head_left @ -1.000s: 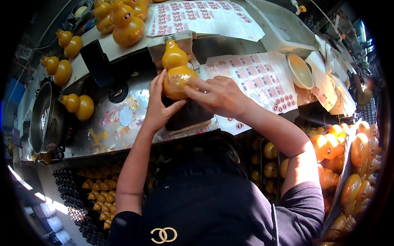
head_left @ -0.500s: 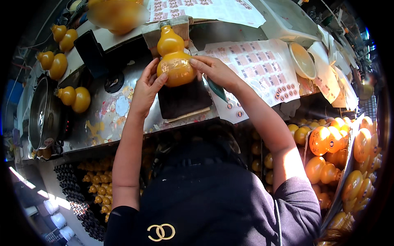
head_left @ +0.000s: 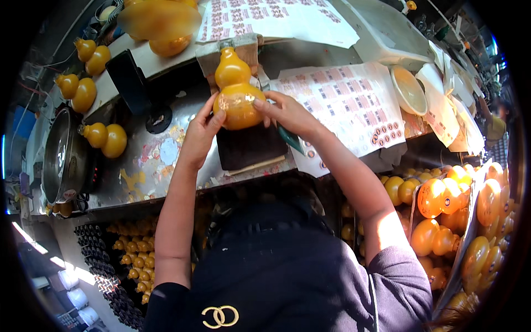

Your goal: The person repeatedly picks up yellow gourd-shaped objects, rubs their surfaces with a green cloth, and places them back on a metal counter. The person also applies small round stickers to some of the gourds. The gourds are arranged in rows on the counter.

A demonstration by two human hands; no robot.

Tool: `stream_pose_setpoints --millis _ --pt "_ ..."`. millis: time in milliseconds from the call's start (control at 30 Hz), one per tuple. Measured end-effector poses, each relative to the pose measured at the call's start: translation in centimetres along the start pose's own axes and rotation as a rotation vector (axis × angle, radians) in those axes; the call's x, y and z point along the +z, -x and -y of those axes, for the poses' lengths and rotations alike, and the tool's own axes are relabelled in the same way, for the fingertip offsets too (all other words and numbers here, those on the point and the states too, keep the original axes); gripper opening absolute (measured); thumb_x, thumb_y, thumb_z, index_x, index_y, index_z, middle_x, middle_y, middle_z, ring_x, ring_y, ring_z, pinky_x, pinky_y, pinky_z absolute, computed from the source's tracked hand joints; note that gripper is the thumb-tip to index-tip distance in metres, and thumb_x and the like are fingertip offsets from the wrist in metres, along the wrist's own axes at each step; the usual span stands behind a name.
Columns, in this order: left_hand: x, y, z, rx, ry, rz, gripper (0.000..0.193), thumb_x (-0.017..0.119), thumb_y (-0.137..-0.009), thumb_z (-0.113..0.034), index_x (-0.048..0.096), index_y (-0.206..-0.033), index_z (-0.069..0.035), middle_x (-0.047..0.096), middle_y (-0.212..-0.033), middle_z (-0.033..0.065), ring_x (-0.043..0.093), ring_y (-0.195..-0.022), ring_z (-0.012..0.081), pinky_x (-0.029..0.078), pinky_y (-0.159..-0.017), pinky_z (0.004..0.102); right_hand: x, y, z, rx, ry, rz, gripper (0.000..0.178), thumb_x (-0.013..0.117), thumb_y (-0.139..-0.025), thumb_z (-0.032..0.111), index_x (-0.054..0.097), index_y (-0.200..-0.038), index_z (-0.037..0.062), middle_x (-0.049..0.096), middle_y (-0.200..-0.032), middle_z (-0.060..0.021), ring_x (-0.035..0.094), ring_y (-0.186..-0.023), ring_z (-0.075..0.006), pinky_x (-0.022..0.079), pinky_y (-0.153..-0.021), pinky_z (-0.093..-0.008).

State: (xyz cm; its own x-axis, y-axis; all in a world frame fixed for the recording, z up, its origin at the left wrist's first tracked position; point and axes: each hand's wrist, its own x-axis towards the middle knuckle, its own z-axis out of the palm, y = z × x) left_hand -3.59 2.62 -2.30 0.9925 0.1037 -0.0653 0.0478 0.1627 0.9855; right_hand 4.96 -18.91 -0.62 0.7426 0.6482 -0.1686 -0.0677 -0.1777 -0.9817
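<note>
Between my two hands is a yellow gourd-shaped bottle (head_left: pixel 238 105), its narrow neck pointing away from me. Gold marking and a glossy patch show on its wide lower bulb. My left hand (head_left: pixel 203 133) grips the bulb's left side, thumb toward the front. On the other side, my right hand (head_left: pixel 290 115) holds the bulb, its thumb pressed on the surface near the marking. A green pointed flat piece (head_left: pixel 290 139) sticks out under my right hand; whether the hand grips it is hidden. Below the bottle lies a dark pad (head_left: pixel 251 150), and a beige cloth (head_left: pixel 251 47) sits behind its neck.
Printed label sheets (head_left: pixel 354 94) lie right of my hands, near a cream bowl (head_left: pixel 409 91). A phone on a stand (head_left: pixel 126 83) and yellow gourd bottles (head_left: pixel 105 138) stand left, beside a round metal pan (head_left: pixel 58 155). More gourds (head_left: pixel 434 199) fill racks below the table's right.
The whole view has shifted slightly, with the table lower in it. Both hands still hold the bottle; the gold marking on its bulb now shows more faintly.
</note>
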Motion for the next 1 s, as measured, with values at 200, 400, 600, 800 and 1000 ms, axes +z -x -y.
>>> stream_pose_setpoints --millis 200,400,600,800,1000 --pt "0.6 0.4 0.1 0.056 -0.008 0.014 0.067 0.067 -0.091 -0.027 0.036 -0.144 0.0 0.056 -0.124 0.0073 0.052 -0.109 0.0118 0.04 -0.097 0.0261 -0.5 -0.3 -0.1 -0.011 0.019 0.034 0.063 0.063 -0.088 0.051 0.056 -0.12 -0.0038 0.064 -0.089 -0.0046 0.057 -0.071 -0.0079 0.046 -0.07 -0.022" --pt "0.2 0.2 0.6 0.041 -0.032 0.005 0.07 0.067 -0.091 -0.028 0.033 -0.145 -0.001 0.055 -0.127 0.0079 0.051 -0.113 0.0129 0.038 -0.1 0.0272 -0.3 -0.2 -0.5 -0.065 0.09 0.012 0.07 0.06 -0.086 0.059 0.057 -0.121 -0.002 0.065 -0.093 -0.0056 0.057 -0.072 -0.0101 0.046 -0.071 -0.0232" --pt "0.5 0.3 0.6 0.072 -0.034 0.002 0.07 0.068 -0.09 -0.029 0.035 -0.144 -0.001 0.053 -0.13 0.0092 0.05 -0.117 0.0147 0.038 -0.101 0.0277 -0.1 -0.5 -0.8 -0.073 0.086 -0.015 0.071 0.062 -0.084 0.059 0.057 -0.121 -0.0011 0.065 -0.093 -0.0059 0.057 -0.071 -0.0102 0.046 -0.071 -0.0236" --pt "0.4 0.2 0.2 0.088 -0.051 0.042 0.071 0.069 -0.089 -0.026 0.033 -0.145 -0.001 0.05 -0.133 0.0108 0.049 -0.121 0.0166 0.039 -0.103 0.0288 0.1 -0.2 -0.9 -0.082 0.092 -0.044 0.068 0.066 -0.083 0.055 0.057 -0.122 0.0007 0.064 -0.083 -0.0028 0.057 -0.07 -0.0096 0.046 -0.069 -0.0231" --pt "0.4 0.2 0.3 0.091 -0.05 0.061 0.072 0.07 -0.088 -0.022 0.032 -0.145 0.0 0.05 -0.134 0.0112 0.049 -0.121 0.017 0.039 -0.103 0.0288 0.1 -0.3 -1.2 -0.093 0.079 -0.042 0.067 0.069 -0.082 0.054 0.058 -0.123 0.0019 0.06 -0.076 -0.0013 0.056 -0.068 -0.0092 0.045 -0.065 -0.023"
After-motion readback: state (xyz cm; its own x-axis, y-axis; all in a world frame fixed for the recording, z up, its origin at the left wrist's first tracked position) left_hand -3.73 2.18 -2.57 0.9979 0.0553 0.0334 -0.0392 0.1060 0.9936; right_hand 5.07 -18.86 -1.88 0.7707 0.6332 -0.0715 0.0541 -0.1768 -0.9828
